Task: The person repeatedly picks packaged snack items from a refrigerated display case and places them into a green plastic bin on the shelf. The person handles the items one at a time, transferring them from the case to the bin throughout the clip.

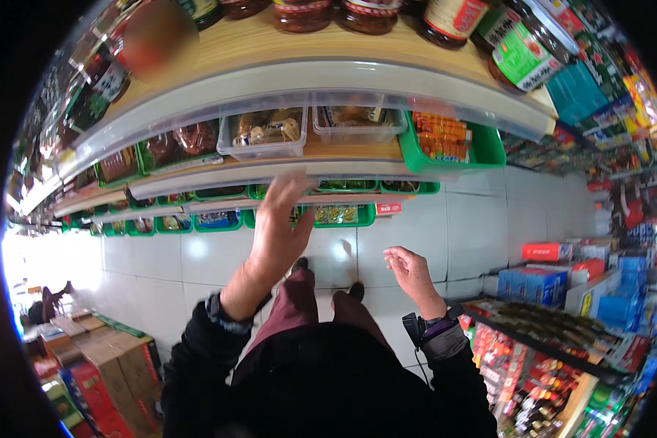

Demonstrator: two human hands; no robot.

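My left hand [280, 222] reaches toward the shelves, blurred, its thumb apart from the fingers and nothing held. Just beyond it, on a wooden shelf, stand a clear plastic bin [263, 148] of packaged food and a second clear bin [358, 130]. To their right a green plastic bin [484, 150] holds orange packets [441, 137]. My right hand [410, 269] hangs over the tiled floor, lightly curled, with no object in it. Lower green trays [345, 223] with small packets are partly covered by my left hand.
Glass jars [304, 15] line the upper shelf, with a green-labelled jar [531, 52] at its right end. Cardboard boxes [112, 358] are stacked at lower left. A dark-edged display rack [547, 345] stands close to my right arm. Blue cartons [534, 284] lie behind it.
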